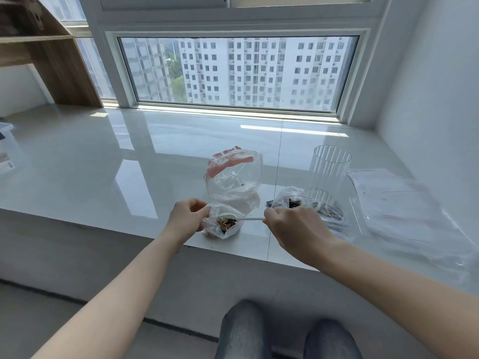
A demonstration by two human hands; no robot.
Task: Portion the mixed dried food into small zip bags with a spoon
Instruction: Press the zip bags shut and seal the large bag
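Note:
My left hand pinches the rim of a small clear zip bag near the front edge of the white sill; brown dried food lies inside it. My right hand grips a thin white spoon whose far end reaches into that bag's mouth. Behind stands a larger clear bag with an orange label, open at the top and nearly empty. Right of my right hand lie filled small zip bags with dark dried food.
A tall ribbed clear glass stands at the right. A pile of empty zip bags spreads further right. A wooden shelf is at the far left, a window behind. My knees are below the sill's edge.

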